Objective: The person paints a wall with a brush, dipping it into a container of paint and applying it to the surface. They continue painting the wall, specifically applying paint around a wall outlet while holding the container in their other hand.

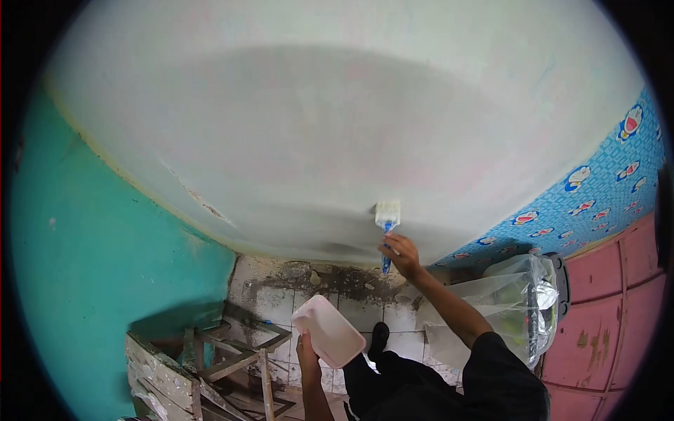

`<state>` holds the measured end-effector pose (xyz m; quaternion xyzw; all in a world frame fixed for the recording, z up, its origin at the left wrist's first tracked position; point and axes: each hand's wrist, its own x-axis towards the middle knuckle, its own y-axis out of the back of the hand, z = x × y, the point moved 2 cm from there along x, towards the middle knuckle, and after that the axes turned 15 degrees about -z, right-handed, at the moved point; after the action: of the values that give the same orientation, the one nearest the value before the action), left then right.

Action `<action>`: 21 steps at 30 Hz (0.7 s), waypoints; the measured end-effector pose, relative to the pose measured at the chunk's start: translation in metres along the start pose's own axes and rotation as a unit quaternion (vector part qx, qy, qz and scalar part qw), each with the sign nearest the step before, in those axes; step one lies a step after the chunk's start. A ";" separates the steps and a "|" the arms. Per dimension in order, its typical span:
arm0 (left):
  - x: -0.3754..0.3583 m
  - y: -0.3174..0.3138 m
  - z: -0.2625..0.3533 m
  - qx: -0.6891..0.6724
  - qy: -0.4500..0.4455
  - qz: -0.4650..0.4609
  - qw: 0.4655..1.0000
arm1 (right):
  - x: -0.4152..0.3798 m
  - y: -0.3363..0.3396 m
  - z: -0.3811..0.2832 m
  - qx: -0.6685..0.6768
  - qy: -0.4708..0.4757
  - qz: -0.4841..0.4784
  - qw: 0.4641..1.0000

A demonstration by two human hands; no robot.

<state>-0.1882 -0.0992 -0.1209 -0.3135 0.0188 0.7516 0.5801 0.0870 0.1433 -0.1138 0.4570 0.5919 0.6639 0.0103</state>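
Observation:
My right hand (400, 254) grips the blue handle of a paintbrush (387, 214), its wide pale bristles up against the white wall (337, 147). The brush points upward, low on the wall and right of the middle. Down to the left, my left hand (307, 354) holds a pale pink plastic tub (328, 331) by its side, thumb over the rim. The tub is tilted with its mouth toward me, and its inside looks whitish.
A paint-spattered wooden stool or frame (203, 372) stands at lower left by the green wall (91, 245). Blue cartoon wallpaper (540, 217) covers the right wall. Below it are a plastic-wrapped object (526, 302) and a pink panelled door or cabinet (604, 316). The tiled floor (274, 302) is dirty along the wall.

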 end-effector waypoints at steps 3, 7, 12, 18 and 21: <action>-0.002 -0.011 0.009 0.007 0.009 -0.016 1.000 | -0.028 -0.021 -0.005 0.076 -0.044 -0.043 0.995; 0.001 -0.022 0.009 0.010 -0.005 -0.024 1.000 | -0.023 -0.009 -0.007 0.150 -0.102 -0.040 0.983; 0.001 -0.038 0.014 0.019 0.004 -0.060 0.998 | 0.047 0.077 0.015 0.152 -0.103 0.024 0.983; -0.003 -0.063 0.018 0.012 -0.030 -0.069 0.997 | 0.151 0.252 0.009 0.160 -0.143 0.104 0.971; 0.002 -0.061 0.007 0.020 -0.019 -0.063 0.998 | 0.174 0.315 0.000 0.084 -0.070 0.186 0.976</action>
<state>-0.1378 -0.0745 -0.0955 -0.2874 0.0030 0.7189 0.6329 0.1525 0.1456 0.2402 0.6035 0.5485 0.5681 -0.1103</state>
